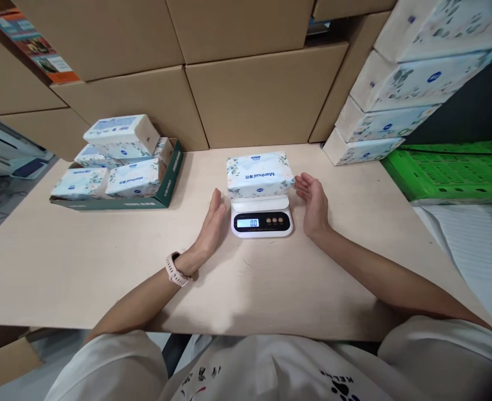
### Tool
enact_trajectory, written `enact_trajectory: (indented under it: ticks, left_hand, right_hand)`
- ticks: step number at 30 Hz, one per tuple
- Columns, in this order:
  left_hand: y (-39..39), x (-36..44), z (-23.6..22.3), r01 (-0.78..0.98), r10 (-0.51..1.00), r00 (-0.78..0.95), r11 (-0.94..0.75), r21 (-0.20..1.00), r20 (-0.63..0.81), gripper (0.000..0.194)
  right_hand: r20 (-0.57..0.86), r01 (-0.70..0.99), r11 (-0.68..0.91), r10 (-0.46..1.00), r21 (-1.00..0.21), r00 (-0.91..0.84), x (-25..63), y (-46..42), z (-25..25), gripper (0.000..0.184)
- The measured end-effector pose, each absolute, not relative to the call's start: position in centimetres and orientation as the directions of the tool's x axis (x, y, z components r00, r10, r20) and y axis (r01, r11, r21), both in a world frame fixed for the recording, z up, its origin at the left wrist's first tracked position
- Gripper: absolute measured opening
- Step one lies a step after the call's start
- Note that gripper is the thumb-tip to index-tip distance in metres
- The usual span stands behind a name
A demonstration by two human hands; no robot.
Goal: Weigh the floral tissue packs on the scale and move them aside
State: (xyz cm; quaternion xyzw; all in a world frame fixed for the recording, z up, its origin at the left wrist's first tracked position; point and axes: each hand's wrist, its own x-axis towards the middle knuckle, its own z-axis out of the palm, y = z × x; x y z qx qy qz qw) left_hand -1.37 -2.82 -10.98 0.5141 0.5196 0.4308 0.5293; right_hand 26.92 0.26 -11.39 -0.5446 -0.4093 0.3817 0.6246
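Note:
A white tissue pack (pixel 259 175) with leaf print lies on a small white digital scale (pixel 262 219) in the middle of the table (pixel 103 262). The lit display reads near zero. My left hand (pixel 210 227), a pale watch on its wrist, rests on the table just left of the scale, fingers stretched out and empty. On the other side, my right hand (pixel 313 204) stands open beside the pack's right end, close to it but not gripping it.
A dark green shallow box (pixel 168 186) at the left holds several tissue packs (pixel 122 135). More packs (pixel 385 123) are stacked at the back right. Cardboard cartons (pixel 262 94) line the back. A green crate (pixel 458 170) stands at the right.

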Motion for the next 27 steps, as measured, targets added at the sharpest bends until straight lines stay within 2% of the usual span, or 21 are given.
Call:
enact_trajectory:
  ticks: [4, 10, 18, 27]
  left_hand:
    - [-3.4, -1.3, -11.6, 0.072, 0.994, 0.093, 0.05, 0.996, -0.057, 0.087]
    - [-3.9, -0.8, -11.4, 0.053, 0.998, 0.053, -0.026, 0.998, 0.023, 0.078]
    - [-4.0, -0.5, -11.3, 0.018, 0.999, 0.029, -0.017, 1.0, 0.016, 0.082]
    - [-3.8, -0.7, -11.9, 0.002, 0.997, 0.047, -0.053, 0.999, 0.053, 0.076]
  right_hand:
    - [0.11, -0.007, 0.119, 0.939, -0.993, 0.325, 27.1, 0.4, -11.8, 0.074]
    - [0.13, 0.014, 0.132, 0.941, -0.991, 0.312, 27.0, 0.3, -11.7, 0.077]
    - [0.136, 0.008, 0.14, 0.94, -0.99, 0.313, 27.0, 0.4, -11.6, 0.073]
    - [0.149, 0.034, 0.146, 0.939, -0.989, 0.309, 27.1, 0.6, -11.9, 0.074]
